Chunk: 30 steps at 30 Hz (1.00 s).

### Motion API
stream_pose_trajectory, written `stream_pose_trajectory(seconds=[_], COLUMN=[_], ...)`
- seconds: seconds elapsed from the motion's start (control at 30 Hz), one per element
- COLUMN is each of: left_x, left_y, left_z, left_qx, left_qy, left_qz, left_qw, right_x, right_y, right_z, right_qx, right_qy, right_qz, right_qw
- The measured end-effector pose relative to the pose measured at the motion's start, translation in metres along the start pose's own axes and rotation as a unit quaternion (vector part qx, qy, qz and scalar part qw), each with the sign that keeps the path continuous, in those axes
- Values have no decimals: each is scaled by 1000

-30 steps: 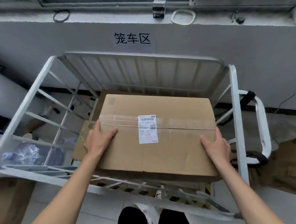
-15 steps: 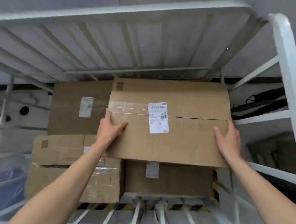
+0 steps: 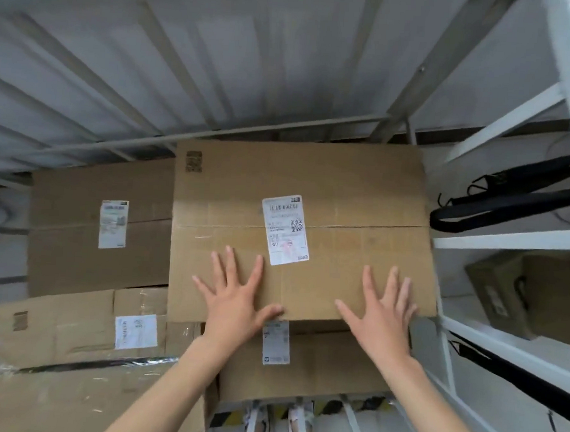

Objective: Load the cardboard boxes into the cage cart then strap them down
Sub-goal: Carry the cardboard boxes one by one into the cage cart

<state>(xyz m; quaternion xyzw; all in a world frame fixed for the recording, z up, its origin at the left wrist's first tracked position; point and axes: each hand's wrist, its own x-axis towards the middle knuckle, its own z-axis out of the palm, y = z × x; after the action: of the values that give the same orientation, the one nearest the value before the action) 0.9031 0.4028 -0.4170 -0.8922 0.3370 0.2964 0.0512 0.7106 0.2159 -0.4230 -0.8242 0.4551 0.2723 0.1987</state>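
A large cardboard box point(image 3: 328, 191) with a white shipping label lies on top of the stack inside the white cage cart point(image 3: 506, 237). My left hand point(image 3: 235, 296) presses flat on its near top face, fingers spread. My right hand point(image 3: 383, 312) presses flat on the same face near the right edge, fingers straight. Under it sits another labelled box point(image 3: 317, 368). To the left are a brown box point(image 3: 76, 229) at the back and a taped box point(image 3: 69, 336) in front.
Black straps point(image 3: 511, 203) hang on the cart's right side bars. Another black strap point(image 3: 517, 373) runs along the lower right rail. A cardboard box point(image 3: 532, 294) stands outside the cart to the right. The cart's back grille point(image 3: 185, 76) rises behind the stack.
The box went from being held by its sides to lying on the stack. Both hands left its sides and now press flat on its top. The camera has moved closer into the cart.
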Motion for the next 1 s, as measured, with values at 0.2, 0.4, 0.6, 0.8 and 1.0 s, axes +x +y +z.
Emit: stream_pose_trajectory(seconds=[0.2,0.4,0.6,0.8,1.0], left_x=[68,69,64,8,-124], left_y=[15,14,16,41,80], left_z=[-29,-18,-32,-69,-115], left_qx=[-18,-4,-35,-29,-25], left_qy=[-52,-39,-55,-40,-53], left_qz=[-37,-39,-35,14,104], left_qw=[998,998,997,999,993], right_x=[72,84,83,11,-150], right_y=[-8,-6,-8,-13,-27], right_z=[-58,-53,-58,-79,-94], right_qx=[-28,-39,-22,35,54], right_qy=[-19,24,-5,20,43], right_qz=[-44,-39,-41,-48,-17], right_qw=[998,998,999,998,997])
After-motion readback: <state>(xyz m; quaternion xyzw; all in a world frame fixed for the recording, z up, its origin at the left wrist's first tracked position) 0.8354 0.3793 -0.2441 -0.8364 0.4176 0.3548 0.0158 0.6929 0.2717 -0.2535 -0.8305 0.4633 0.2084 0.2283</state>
